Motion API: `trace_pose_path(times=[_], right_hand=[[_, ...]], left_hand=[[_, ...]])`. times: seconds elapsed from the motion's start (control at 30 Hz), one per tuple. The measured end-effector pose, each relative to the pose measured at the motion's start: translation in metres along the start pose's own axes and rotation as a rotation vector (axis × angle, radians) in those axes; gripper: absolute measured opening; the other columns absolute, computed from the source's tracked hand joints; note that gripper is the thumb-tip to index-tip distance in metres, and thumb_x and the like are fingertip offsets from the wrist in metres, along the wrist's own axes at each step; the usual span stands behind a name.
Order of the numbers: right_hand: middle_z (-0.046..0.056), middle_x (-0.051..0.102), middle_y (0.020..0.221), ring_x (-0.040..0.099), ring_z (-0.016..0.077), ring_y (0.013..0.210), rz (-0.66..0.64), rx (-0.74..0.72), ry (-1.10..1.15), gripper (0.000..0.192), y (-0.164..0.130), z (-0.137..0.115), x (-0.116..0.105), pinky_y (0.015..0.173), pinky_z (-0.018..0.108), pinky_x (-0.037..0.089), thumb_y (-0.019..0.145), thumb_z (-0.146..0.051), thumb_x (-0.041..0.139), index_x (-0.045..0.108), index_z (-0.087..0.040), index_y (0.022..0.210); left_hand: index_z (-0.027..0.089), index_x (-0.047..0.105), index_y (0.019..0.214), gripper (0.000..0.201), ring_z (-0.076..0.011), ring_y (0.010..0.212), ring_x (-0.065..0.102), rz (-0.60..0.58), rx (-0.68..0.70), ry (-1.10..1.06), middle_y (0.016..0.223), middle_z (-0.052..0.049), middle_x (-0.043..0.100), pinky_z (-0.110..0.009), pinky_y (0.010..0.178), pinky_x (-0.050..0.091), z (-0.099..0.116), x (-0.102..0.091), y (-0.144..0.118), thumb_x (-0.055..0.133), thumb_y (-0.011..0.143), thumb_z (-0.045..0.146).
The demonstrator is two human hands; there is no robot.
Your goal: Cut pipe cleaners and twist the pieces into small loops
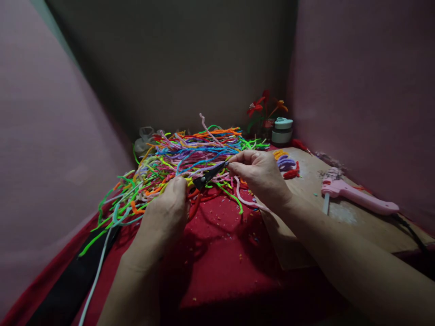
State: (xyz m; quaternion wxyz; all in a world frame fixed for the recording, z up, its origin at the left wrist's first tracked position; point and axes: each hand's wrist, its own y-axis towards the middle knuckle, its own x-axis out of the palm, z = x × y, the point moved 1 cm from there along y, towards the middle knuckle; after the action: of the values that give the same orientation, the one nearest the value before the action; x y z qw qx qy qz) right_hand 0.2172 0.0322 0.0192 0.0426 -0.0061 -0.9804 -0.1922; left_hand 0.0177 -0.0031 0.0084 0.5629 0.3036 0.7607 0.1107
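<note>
My left hand (168, 206) is closed around the handles of black scissors (208, 174), whose blades point right and up toward my right hand. My right hand (260, 174) pinches a thin pipe cleaner strand at its fingertips, right at the scissor tips. Just behind both hands lies a big tangled heap of pipe cleaners (183, 156) in green, orange, blue, pink and purple, spread over a red cloth (217, 253). A pink strand (243, 197) trails down below my right hand.
A wooden board (340, 226) at the right carries a pink glue gun (356, 194) and small curled pipe cleaner pieces (287, 164). A white-and-green round container (282, 130) and pipe cleaner flowers (263, 111) stand at the back. Pink walls close in on both sides.
</note>
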Motion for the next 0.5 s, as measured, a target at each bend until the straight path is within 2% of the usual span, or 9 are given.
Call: trace_pose_path(times=[0.3,0.5], right_hand=[[0.000,0.058,0.053,0.046,0.0065,0.047,0.016,0.051,0.086,0.004,0.002,0.001,0.000,0.049,0.022,0.034,0.062,-0.015,0.059,0.062,-0.012,0.061],[-0.003,0.052,0.046,0.039,0.0053,0.042,0.018,0.108,0.154,0.004,0.004,0.003,0.000,0.044,0.021,0.027,0.059,-0.016,0.062,0.061,-0.012,0.060]], left_hand=[[0.018,0.044,0.081,0.007,-0.0157,0.061,0.054,0.071,0.065,-0.015,0.071,-0.003,0.053,-0.026,0.054,0.036,0.006,0.005,0.000,0.043,0.081,0.012],[0.018,0.044,0.083,0.011,-0.0142,0.060,0.052,0.010,0.080,-0.071,0.072,-0.003,0.053,-0.024,0.056,0.038,0.009,0.010,0.000,0.040,0.081,0.008]])
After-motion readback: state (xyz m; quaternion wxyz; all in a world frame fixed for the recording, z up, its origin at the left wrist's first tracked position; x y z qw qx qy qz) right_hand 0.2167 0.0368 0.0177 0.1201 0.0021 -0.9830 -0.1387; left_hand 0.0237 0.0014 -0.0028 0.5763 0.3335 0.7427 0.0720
